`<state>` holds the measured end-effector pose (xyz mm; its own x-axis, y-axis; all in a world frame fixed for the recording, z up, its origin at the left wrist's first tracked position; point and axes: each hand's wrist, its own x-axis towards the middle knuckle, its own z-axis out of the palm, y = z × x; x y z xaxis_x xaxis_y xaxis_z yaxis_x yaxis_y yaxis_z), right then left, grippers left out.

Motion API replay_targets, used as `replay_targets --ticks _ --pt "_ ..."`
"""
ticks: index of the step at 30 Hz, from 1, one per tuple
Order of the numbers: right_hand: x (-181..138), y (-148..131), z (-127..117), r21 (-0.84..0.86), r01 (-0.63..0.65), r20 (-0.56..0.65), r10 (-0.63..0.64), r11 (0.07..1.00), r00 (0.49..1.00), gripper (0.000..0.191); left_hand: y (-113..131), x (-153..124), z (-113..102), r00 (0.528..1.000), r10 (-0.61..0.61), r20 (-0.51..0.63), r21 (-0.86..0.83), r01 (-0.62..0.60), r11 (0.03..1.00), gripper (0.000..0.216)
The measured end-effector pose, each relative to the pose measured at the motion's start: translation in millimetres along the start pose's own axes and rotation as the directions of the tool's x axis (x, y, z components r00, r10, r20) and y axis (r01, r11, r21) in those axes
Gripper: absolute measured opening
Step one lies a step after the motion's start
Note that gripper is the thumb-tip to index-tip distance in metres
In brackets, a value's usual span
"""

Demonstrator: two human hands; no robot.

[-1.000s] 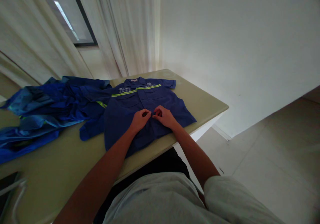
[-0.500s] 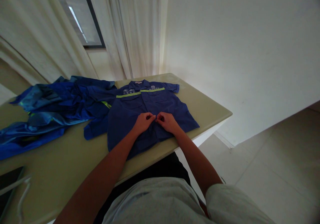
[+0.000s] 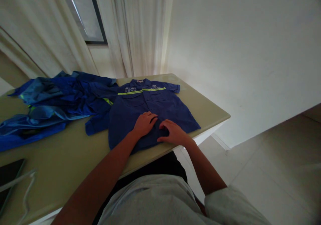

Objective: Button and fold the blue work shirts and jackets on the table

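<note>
A navy short-sleeved work shirt lies front side up on the table, its collar at the far end and its hem close to the near edge. Yellow-green stripes and white logos cross its chest. My left hand rests on the lower middle of the shirt, fingers stretched out over the cloth. Just to the right, my right hand hovers at or touches the lower front; its thumb and fingers are curved apart with nothing between them.
Several crumpled blue garments are heaped on the left of the table. A dark flat device with a white cable lies at the near left. Beyond stand curtains and a white wall.
My hands were pinching together at the shirt's front. They have parted: the left has flattened on the cloth, and the right has moved right and nearer, its fingers opened.
</note>
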<state>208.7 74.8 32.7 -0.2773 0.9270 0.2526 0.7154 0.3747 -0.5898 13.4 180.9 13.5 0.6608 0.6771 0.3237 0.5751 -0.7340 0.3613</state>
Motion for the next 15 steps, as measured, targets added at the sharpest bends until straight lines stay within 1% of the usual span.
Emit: replay_targets --ticks 1,3,7,10,11,13,14,15 --pt "-6 -2 0 -0.051 0.006 0.041 -0.004 0.999 0.999 0.044 0 -1 2 1.000 0.001 -0.003 0.003 -0.001 1.000 0.043" --pt "-12 -5 -1 -0.115 0.001 0.095 0.010 0.993 0.995 0.040 1 -3 7 1.000 0.014 0.026 0.019 -0.014 1.000 0.046" --pt "-12 -9 -8 -0.162 0.012 0.175 0.017 0.987 0.984 0.030 12 -14 17 0.988 0.022 0.154 0.067 -0.033 0.997 0.060" --pt "-19 -15 -15 -0.154 0.033 0.217 0.002 0.988 0.976 0.026 25 -28 16 0.969 -0.006 0.247 0.086 -0.016 0.996 0.068" --pt "-24 -18 -17 -0.137 0.031 0.248 0.004 0.990 0.969 0.025 29 -33 14 0.953 0.001 0.302 0.066 -0.022 0.998 0.071" --pt "-33 -23 -22 -0.078 0.003 0.337 0.023 0.997 0.941 0.026 33 -38 5 0.898 0.067 0.434 -0.020 -0.064 0.998 0.080" --pt "-37 -25 -26 -0.038 -0.019 0.387 0.032 0.999 0.922 0.027 31 -37 -1 0.870 0.114 0.480 -0.082 -0.085 0.993 0.081" --pt "-39 -26 -30 0.003 -0.040 0.429 0.034 0.999 0.903 0.028 25 -34 -9 0.858 0.153 0.491 -0.141 -0.095 0.985 0.079"
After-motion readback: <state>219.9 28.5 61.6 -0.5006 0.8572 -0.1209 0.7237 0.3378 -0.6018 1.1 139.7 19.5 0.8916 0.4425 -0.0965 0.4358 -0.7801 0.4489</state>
